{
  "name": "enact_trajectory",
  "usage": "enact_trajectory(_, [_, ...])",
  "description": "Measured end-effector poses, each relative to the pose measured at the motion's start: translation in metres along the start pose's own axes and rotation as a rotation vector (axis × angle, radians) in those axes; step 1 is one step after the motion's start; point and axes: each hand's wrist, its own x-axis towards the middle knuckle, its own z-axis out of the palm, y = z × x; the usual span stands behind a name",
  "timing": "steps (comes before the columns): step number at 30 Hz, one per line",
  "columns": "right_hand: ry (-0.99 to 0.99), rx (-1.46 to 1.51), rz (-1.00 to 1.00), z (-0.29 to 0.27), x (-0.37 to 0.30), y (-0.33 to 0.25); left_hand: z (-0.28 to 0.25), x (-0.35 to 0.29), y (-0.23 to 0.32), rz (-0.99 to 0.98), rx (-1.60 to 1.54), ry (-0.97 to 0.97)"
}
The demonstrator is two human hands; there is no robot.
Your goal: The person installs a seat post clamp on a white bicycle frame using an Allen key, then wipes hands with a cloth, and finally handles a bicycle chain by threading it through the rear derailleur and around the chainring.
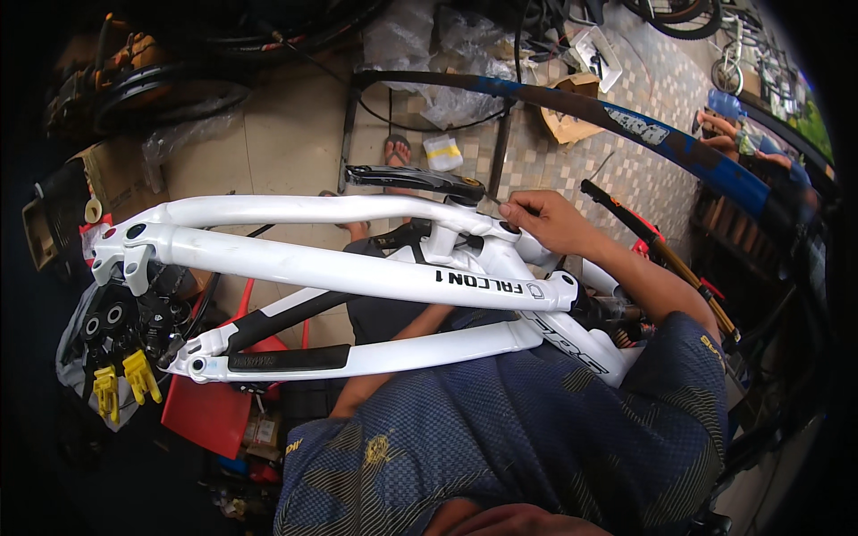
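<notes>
A white bicycle frame [357,269] with rear swingarm tubes lies across my front. At its far side my right hand [543,220] is closed, thumb and fingers pinching a thin metal tool [491,198] whose exact kind I cannot make out. The tool reaches toward the hub end of a black crank arm [402,179], which extends to the left along the frame. My left forearm [380,373] goes beneath the frame; the tubes hide my left hand. A black shock absorber [612,310] sits at the frame's right end.
A blue and brown bar [581,105] on legs arches across the far side. Black parts with yellow pieces [123,384] hang at the left, above a red plastic chair [207,413]. Bicycle forks [666,255] stand on the right. Plastic wrap [398,40] and cardboard [563,121] lie on the tiles.
</notes>
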Motion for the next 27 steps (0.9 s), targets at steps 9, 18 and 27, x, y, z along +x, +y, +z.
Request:
enact_trajectory(9, [0.059, -0.878, -0.527, -0.028, -0.011, -0.016, 0.126, -0.007, 0.092, -0.218, 0.309, -0.013])
enact_trajectory(18, [-0.057, -1.046, -0.624, -0.032, 0.009, -0.033, 0.171, -0.010, 0.133, -0.302, 0.365, -0.037])
enact_trajectory(27, [-0.119, -1.438, -0.676, -0.024, 0.009, -0.055, 0.186, -0.011, 0.150, -0.338, 0.369, -0.056])
